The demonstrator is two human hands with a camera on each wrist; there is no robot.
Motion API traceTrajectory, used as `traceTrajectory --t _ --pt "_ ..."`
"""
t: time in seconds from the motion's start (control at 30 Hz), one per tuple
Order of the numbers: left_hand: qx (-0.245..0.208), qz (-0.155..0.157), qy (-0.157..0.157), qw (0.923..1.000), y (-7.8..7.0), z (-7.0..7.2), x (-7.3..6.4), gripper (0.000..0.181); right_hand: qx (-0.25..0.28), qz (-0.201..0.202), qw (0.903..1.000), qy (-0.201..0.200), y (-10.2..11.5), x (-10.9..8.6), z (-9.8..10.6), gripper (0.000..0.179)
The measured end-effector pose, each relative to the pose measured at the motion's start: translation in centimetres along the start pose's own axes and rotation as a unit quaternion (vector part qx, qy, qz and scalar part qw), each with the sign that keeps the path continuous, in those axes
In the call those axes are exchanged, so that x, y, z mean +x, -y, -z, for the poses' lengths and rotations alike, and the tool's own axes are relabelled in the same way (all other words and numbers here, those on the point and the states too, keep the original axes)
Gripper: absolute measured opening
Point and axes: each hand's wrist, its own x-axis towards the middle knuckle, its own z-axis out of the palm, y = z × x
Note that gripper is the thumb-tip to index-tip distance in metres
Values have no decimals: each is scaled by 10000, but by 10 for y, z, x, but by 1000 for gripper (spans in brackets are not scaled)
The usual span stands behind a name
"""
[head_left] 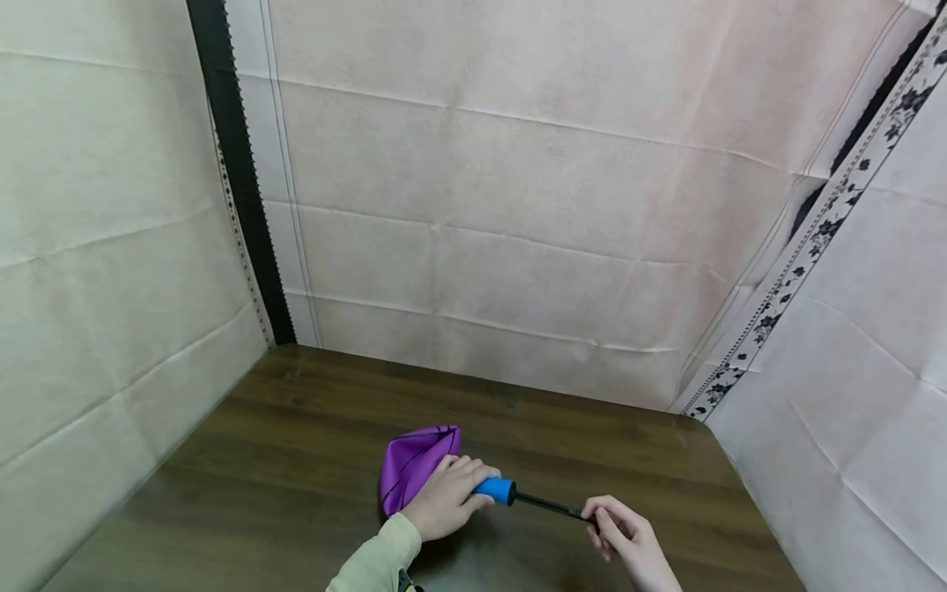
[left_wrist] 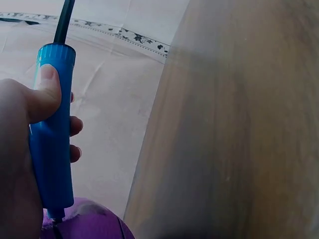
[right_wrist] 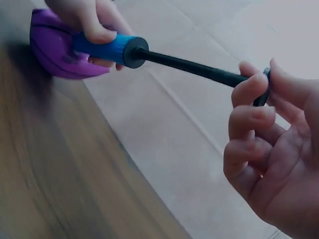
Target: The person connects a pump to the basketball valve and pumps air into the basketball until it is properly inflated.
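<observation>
A blue hand pump [left_wrist: 56, 159] joins a purple ball [head_left: 414, 464], which looks creased and partly deflated with thin black lines. My left hand [head_left: 450, 497] grips the pump's blue barrel, thumb along its side in the left wrist view. From the barrel's end the black plunger rod [right_wrist: 194, 68] stands drawn out. My right hand [head_left: 625, 534] pinches the black handle [right_wrist: 263, 88] at the rod's far end between thumb and fingers. At the pump's other end, its tip meets the ball in the left wrist view. Part of the ball is hidden behind my left hand.
A dark brown wooden tabletop [head_left: 296, 460] lies under both hands. Creased pale cloth [head_left: 481, 181] hangs along the back, with more cloth walls at left [head_left: 111, 230] and right [head_left: 873, 329]. A black strip [head_left: 244, 173] runs down the back left corner.
</observation>
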Motion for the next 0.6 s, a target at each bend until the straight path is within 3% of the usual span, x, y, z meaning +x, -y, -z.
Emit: traceTrajectory --t 0.13,0.27,0.43,0.6 --pt "-103 85 146 9998 -1 0 0 34 -1 -69 9999 88 1 -2 4 25" --pt "-19 145 209 9997 -2 0 0 32 179 127 9993 310 -3 -1 3 26" --pt "139 13 130 9998 -6 -3 0 31 519 229 9958 715 -9 8 -9 19" --pt "230 -129 98 9996 -10 -11 0 31 436 -216 9954 822 -18 19 -29 24"
